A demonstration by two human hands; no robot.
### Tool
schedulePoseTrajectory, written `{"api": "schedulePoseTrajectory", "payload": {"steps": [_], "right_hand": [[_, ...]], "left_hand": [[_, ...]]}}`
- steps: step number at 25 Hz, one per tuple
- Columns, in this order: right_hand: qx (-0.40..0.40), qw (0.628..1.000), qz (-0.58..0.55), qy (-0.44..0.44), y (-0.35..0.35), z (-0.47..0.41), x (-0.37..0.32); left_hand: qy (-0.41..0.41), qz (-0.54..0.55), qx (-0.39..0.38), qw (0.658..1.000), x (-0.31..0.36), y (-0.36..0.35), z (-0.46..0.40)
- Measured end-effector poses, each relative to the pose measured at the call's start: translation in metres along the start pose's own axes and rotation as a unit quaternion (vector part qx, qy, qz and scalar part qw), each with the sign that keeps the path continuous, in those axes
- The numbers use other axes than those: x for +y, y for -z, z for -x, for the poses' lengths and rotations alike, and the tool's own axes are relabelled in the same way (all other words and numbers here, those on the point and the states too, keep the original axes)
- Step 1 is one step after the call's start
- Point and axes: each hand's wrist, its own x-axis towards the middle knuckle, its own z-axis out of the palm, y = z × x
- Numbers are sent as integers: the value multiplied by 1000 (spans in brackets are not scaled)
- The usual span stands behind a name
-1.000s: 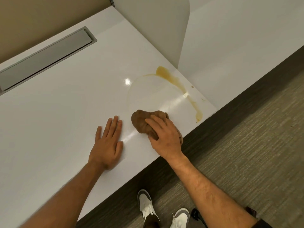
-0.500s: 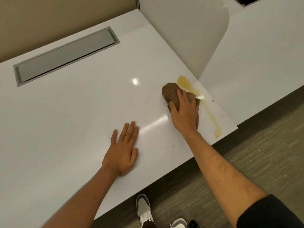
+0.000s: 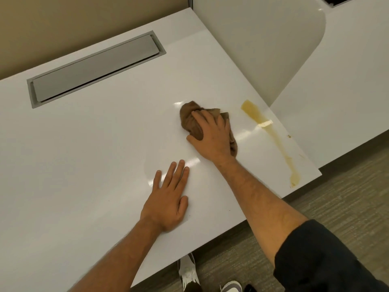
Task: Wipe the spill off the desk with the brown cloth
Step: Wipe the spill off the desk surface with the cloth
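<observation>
The brown cloth lies bunched on the white desk, and my right hand presses down on it, fingers curled over its top. A yellowish-brown spill runs as a long streak from a wider patch near the divider down to the desk's front right corner; the cloth sits a short way left of it. My left hand rests flat on the desk, fingers apart, nearer to me and below the cloth.
A grey cable-tray lid is set into the desk at the back left. A pale rounded divider panel stands at the right edge, with a second white desk beyond it. Carpet and my shoes show below the front edge.
My right hand has slid the cloth left, away from the streak by the divider. The left hand stays flat on the desk. The view has shifted left.
</observation>
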Motion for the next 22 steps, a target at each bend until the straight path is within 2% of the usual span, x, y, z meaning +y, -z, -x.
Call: {"api": "schedulePoseTrajectory", "payload": {"steps": [4, 7, 11, 17, 20, 22], "right_hand": [[8, 993, -49, 109, -5, 41, -2], [16, 990, -66, 126, -1, 72, 7], [94, 991, -56, 84, 1, 126, 18], [58, 995, -56, 60, 16, 201, 33], [81, 987, -138, -9, 33, 219, 32], [112, 955, -256, -101, 51, 220, 34]], "left_hand": [[6, 5, -6, 1000, 1, 2, -1], [9, 4, -4, 1000, 2, 2, -1], [4, 7, 10, 1000, 1, 2, 0], [5, -1, 15, 1000, 4, 3, 1], [4, -2, 20, 1000, 1, 3, 2], [1, 3, 22, 1000, 1, 2, 2]]}}
